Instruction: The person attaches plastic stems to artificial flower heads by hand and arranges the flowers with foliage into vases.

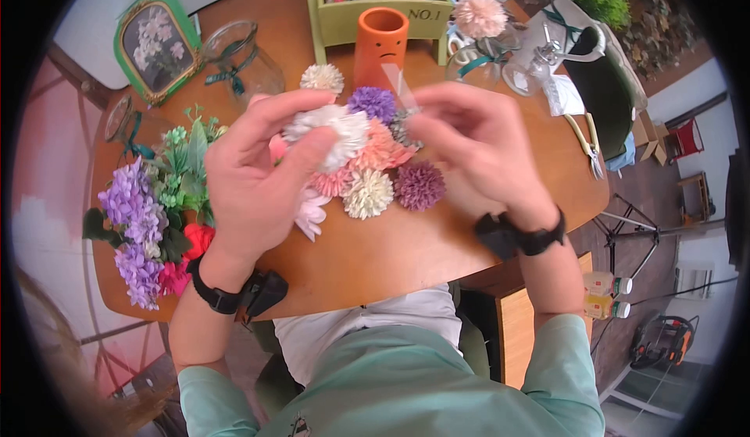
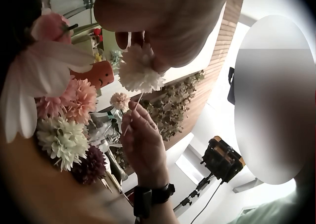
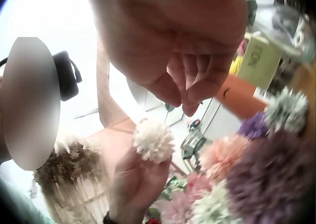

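My left hand (image 1: 262, 156) holds a white artificial pompom flower (image 1: 332, 134) by its head, thumb and fingers round the petals. My right hand (image 1: 473, 136) pinches a thin pale stick (image 1: 400, 87), blurred in the head view. In the left wrist view the stick (image 2: 138, 99) runs from the right fingertips up to the underside of the white flower (image 2: 140, 71). Below the hands lie loose flower heads: a cream one (image 1: 368, 193), a plum one (image 1: 419, 185), a purple one (image 1: 371, 104) and an orange-pink one (image 1: 376, 144).
An orange cup with a frowning face (image 1: 380, 42) stands before a green wooden stand (image 1: 332, 27). Glass jars (image 1: 246, 54), a green picture frame (image 1: 158, 46) and a lilac bouquet (image 1: 134, 203) are on the left. Pliers (image 1: 587, 144) lie near the table's right edge.
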A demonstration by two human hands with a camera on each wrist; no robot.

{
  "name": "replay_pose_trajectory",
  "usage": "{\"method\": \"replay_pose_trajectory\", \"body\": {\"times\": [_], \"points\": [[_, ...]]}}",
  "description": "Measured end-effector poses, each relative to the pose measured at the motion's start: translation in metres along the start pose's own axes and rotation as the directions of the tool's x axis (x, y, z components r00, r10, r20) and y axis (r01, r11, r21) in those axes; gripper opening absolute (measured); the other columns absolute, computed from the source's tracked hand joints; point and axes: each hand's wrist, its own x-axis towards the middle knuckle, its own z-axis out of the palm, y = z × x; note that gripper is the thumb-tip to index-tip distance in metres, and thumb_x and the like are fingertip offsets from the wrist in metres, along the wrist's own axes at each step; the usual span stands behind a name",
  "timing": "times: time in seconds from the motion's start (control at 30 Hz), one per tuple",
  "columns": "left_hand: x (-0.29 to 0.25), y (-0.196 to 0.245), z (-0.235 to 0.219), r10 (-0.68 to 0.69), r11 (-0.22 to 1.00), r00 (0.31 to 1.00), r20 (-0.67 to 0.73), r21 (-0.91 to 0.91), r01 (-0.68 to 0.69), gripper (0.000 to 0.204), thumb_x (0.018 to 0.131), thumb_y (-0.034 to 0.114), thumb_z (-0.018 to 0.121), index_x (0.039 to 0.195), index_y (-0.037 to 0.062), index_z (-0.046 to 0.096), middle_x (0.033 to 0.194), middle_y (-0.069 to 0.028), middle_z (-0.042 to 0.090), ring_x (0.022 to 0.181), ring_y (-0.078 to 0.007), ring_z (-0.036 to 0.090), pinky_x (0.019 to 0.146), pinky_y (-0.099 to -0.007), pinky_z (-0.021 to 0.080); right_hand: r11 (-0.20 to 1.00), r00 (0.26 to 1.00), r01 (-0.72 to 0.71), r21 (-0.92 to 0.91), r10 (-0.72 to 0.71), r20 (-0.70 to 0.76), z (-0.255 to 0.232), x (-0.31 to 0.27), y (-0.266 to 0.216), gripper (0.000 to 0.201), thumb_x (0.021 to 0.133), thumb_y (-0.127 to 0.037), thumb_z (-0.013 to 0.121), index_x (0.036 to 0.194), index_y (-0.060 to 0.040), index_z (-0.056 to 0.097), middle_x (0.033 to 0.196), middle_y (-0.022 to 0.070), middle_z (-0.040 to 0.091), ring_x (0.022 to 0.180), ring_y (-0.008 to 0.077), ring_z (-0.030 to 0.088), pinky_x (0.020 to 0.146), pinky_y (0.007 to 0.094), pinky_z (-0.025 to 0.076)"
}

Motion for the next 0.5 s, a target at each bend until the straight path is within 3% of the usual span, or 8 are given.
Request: {"method": "replay_pose_trajectory", "body": {"times": [0.03, 0.07, 0.13, 0.2, 0.23, 0.4, 0.5], "points": [[0.000, -0.001, -0.002, -0.079, 0.991, 0.997, -0.018, -0.112, 0.076, 0.032, 0.096, -0.001, 0.074, 0.128, -0.0024, 0.068, 0.124, -0.0127, 0.072, 0.104, -0.0156, 0.069, 0.096, -0.0312, 0.056, 0.998, 0.997, 0.062, -0.017, -0.061, 0.044, 0.012, 0.011, 0.003, 0.019, 0.099, -0.011, 0.071, 0.113, 0.0017, 0.074, 0.087, 0.0013, 0.073, 0.073, 0.0040, 0.065, 0.060, 0.0210, 0.050], [-0.001, -0.003, -0.004, -0.161, 0.964, 0.986, -0.030, -0.220, 0.151, 0.033, 0.099, -0.001, 0.072, 0.132, -0.0050, 0.065, 0.127, -0.0151, 0.071, 0.109, -0.0153, 0.069, 0.098, -0.0309, 0.056, 0.993, 0.992, -0.056, 0.106, 0.044, 0.119, 0.022, 0.019, -0.006, 0.019, 0.101, -0.013, 0.069, 0.113, 0.0019, 0.071, 0.085, 0.0009, 0.072, 0.070, 0.0041, 0.063, 0.057, 0.0218, 0.049], [-0.001, -0.009, -0.005, -0.149, 0.969, 0.988, -0.040, -0.203, 0.138, 0.039, 0.100, 0.000, 0.071, 0.136, -0.0076, 0.060, 0.128, -0.0162, 0.071, 0.113, -0.0173, 0.069, 0.098, -0.0320, 0.056, 0.936, 0.983, -0.129, 0.329, 0.077, 0.167, 0.039, 0.035, 0.009, 0.020, 0.103, -0.012, 0.067, 0.117, 0.0014, 0.068, 0.083, 0.0014, 0.071, 0.066, 0.0047, 0.061, 0.055, 0.0219, 0.048], [-0.002, -0.016, -0.005, -0.217, 0.901, 0.975, -0.050, -0.394, 0.180, 0.038, 0.100, 0.000, 0.070, 0.136, -0.0067, 0.060, 0.129, -0.0164, 0.071, 0.114, -0.0175, 0.069, 0.099, -0.0320, 0.056, 0.919, 0.980, -0.111, 0.379, 0.039, 0.193, 0.044, 0.037, 0.023, 0.019, 0.104, -0.012, 0.066, 0.118, 0.0011, 0.067, 0.083, 0.0017, 0.071, 0.065, 0.0056, 0.062, 0.054, 0.0221, 0.048], [-0.002, -0.020, -0.007, -0.187, 0.912, 0.982, -0.036, -0.377, 0.160, 0.035, 0.101, 0.000, 0.068, 0.135, -0.0065, 0.060, 0.130, -0.0172, 0.071, 0.117, -0.0185, 0.068, 0.103, -0.0327, 0.055, 0.897, 0.975, -0.099, 0.431, 0.002, 0.220, 0.048, 0.039, 0.026, 0.019, 0.105, -0.011, 0.065, 0.120, 0.0008, 0.066, 0.083, 0.0021, 0.071, 0.063, 0.0064, 0.062, 0.053, 0.0222, 0.049], [-0.001, -0.032, -0.005, -0.244, 0.853, 0.968, -0.063, -0.489, 0.183, 0.032, 0.103, -0.002, 0.065, 0.134, -0.0063, 0.059, 0.132, -0.0190, 0.069, 0.120, -0.0204, 0.067, 0.105, -0.0345, 0.054, 0.876, 0.964, -0.192, 0.443, 0.085, 0.251, 0.046, 0.032, 0.031, 0.017, 0.106, -0.009, 0.065, 0.118, 0.0019, 0.066, 0.084, 0.0035, 0.072, 0.062, 0.0076, 0.065, 0.049, 0.0210, 0.048], [-0.001, -0.035, -0.005, -0.218, 0.865, 0.974, -0.064, -0.475, 0.162, 0.030, 0.103, -0.003, 0.063, 0.132, -0.0060, 0.057, 0.132, -0.0179, 0.068, 0.119, -0.0200, 0.067, 0.104, -0.0345, 0.055, 0.855, 0.978, -0.186, 0.484, 0.115, 0.173, 0.051, 0.031, 0.032, 0.016, 0.105, -0.010, 0.066, 0.116, 0.0017, 0.067, 0.084, 0.0040, 0.073, 0.061, 0.0068, 0.065, 0.048, 0.0203, 0.047]]}}
